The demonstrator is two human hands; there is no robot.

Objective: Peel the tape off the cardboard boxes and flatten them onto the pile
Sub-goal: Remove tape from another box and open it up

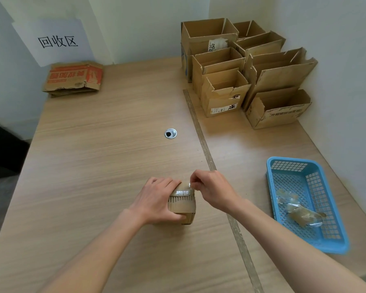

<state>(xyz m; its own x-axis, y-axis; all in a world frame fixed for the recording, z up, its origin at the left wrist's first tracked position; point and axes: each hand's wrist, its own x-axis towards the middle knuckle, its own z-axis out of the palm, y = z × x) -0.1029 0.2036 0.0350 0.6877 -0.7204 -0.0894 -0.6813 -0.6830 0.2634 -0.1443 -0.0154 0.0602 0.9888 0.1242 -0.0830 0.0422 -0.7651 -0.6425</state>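
Tape (pixel 183 192) may tear short if you yank: your right hand (pixel 211 188) pinches its end while your left hand (pixel 156 199) clamps the small box (pixel 183 208).

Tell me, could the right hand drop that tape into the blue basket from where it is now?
Probably yes. The right hand pinches the tape on the small box, and the blue basket sits open-topped on the same side, with only bare table between. The tape is not yet off the box.
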